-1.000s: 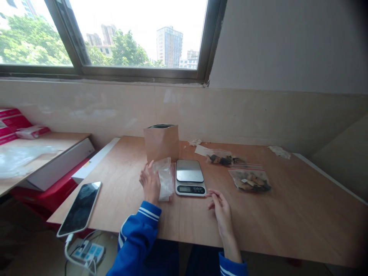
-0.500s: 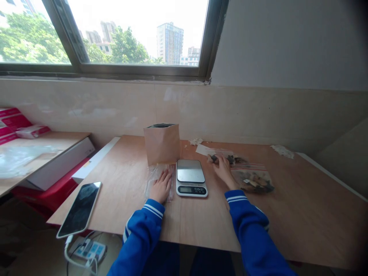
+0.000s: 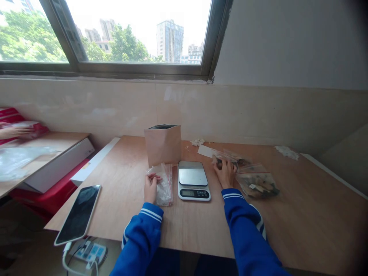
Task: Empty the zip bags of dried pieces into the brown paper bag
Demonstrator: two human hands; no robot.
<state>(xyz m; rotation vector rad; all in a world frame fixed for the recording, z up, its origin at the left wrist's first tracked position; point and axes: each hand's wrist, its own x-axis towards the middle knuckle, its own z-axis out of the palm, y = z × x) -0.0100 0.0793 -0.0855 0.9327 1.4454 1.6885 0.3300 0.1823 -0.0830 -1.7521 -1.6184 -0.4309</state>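
My left hand (image 3: 151, 188) has its fingers curled at the left edge of a clear zip bag (image 3: 165, 188), which lies on the table beside the scale, perhaps in a small stack. A white kitchen scale (image 3: 193, 180) with a bare metal plate sits between my hands. My right hand (image 3: 225, 173) is closed over the left end of a clear zip bag of dark dried pieces (image 3: 243, 161); its fingertips are partly hidden. Just in front of that lies a second filled zip bag (image 3: 258, 184) with brownish pieces and a small white packet inside.
An open brown paper pouch (image 3: 163, 145) stands upright behind the clear bags. A phone (image 3: 77, 214) on a charging cable overhangs the table's left edge, above a power strip (image 3: 92, 251). Crumpled white scraps (image 3: 197, 142) lie at the back. Another person's hand (image 3: 15, 132) rests at the left table.
My left hand went from lying flat on the clear bags to curled fingers at their left edge. The right hand has shifted slightly over the filled bag. Another person's hand has appeared at left.
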